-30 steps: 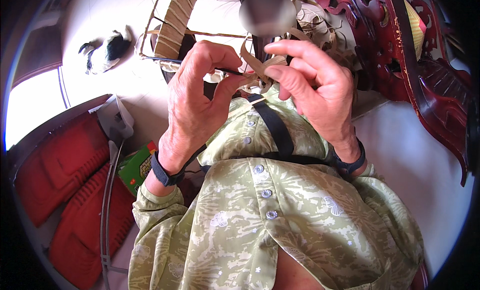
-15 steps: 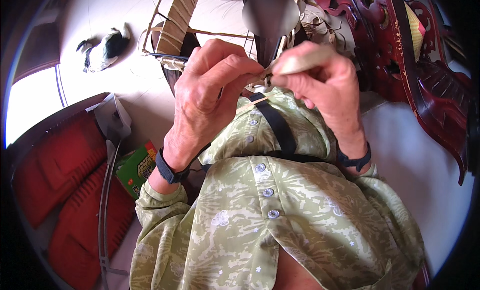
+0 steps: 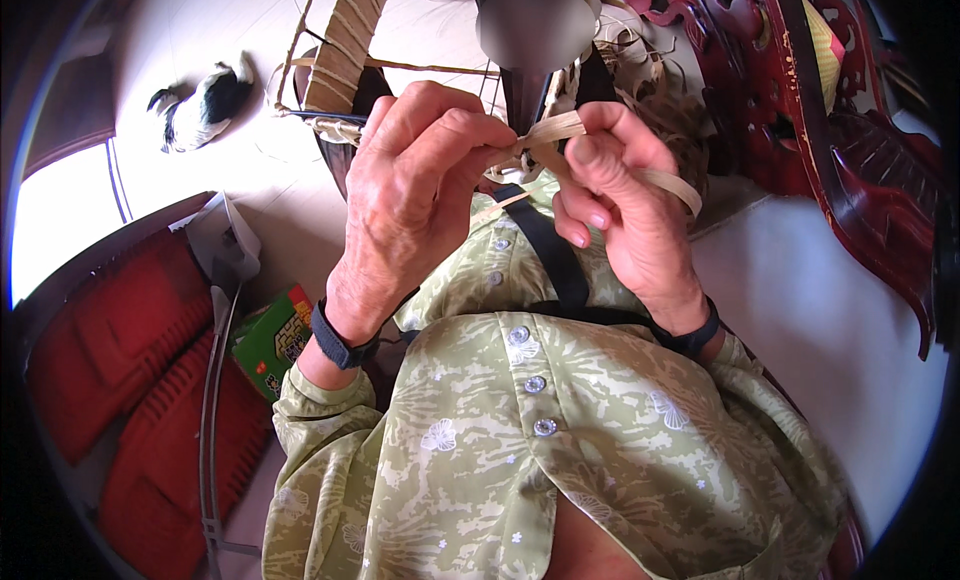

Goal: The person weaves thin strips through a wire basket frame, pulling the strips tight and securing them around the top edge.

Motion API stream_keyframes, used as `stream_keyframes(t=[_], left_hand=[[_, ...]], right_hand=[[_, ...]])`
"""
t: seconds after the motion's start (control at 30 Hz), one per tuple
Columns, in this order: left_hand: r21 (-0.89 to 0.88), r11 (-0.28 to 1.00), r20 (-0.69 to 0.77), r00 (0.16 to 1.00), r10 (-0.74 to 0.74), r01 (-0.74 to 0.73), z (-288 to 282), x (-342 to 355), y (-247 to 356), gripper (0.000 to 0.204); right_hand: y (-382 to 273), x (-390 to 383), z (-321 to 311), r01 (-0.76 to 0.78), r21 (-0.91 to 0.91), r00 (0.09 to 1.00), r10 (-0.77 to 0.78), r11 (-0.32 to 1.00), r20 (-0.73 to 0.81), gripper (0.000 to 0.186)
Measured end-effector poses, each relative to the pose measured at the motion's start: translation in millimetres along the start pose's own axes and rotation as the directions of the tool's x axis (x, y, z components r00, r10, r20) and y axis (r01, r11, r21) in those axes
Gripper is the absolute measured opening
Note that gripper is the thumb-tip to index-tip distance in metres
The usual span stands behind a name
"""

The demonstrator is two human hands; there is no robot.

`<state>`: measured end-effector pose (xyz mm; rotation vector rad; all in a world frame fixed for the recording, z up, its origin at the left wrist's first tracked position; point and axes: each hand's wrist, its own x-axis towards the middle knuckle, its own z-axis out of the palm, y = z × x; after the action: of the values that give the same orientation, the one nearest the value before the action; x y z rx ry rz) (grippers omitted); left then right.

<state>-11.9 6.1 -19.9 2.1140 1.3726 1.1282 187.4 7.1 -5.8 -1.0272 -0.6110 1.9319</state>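
Observation:
A flat tan strip [image 3: 556,130], which looks like cane or dried leaf, runs between my two hands over my lap. My left hand [image 3: 410,185] pinches it with thumb and forefinger close to the bound joint of a frame. On the other side, my right hand [image 3: 635,215] is curled with the strip held at its fingers, and a loose length loops out behind its knuckles. A dark thin-rod frame wound with tan strips [image 3: 345,55] stands just beyond my hands. The knot at my left fingertips is partly hidden.
Carved dark red wooden furniture [image 3: 830,150] stands at the right. Loose tan strips [image 3: 650,100] lie in a heap beyond my right hand. Lower left are red ridged objects [image 3: 180,410] and a green box [image 3: 275,345]. A black-and-white animal [image 3: 208,105] lies on the floor.
My right hand has moved down and turned its palm more into view, with the strip's flat end now showing between the hands. The left hand keeps its pinch almost in place.

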Motion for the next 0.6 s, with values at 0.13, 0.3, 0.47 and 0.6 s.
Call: stream_keyframes(t=[0.13, 0.3, 0.47, 0.6], left_hand=[[-0.021, 1.0, 0.004, 1.0, 0.005, -0.005, -1, -1, -1, 0.02], [-0.018, 1.0, 0.006, 1.0, -0.002, 0.002, -2, -2, -3, 0.02], [-0.018, 1.0, 0.031, 0.999, -0.01, 0.01, -3, -4, -5, 0.021], [-0.001, 1.0, 0.049, 0.999, 0.019, -0.019, -3, -3, -5, 0.02]], right_hand=[[0, 0, 3, -0.005, -0.085, 1.0, 0.004, 0.996, -0.012, 0.013], [2, 1, 11, 0.04, -0.206, 0.998, -0.049, 0.978, -0.037, 0.011], [20, 10, -20, 0.14, -0.155, 0.977, -0.111, 0.978, 0.181, 0.011], [16, 17, -28, 0.127, -0.334, 0.98, -0.066, 0.934, 0.188, 0.011]])
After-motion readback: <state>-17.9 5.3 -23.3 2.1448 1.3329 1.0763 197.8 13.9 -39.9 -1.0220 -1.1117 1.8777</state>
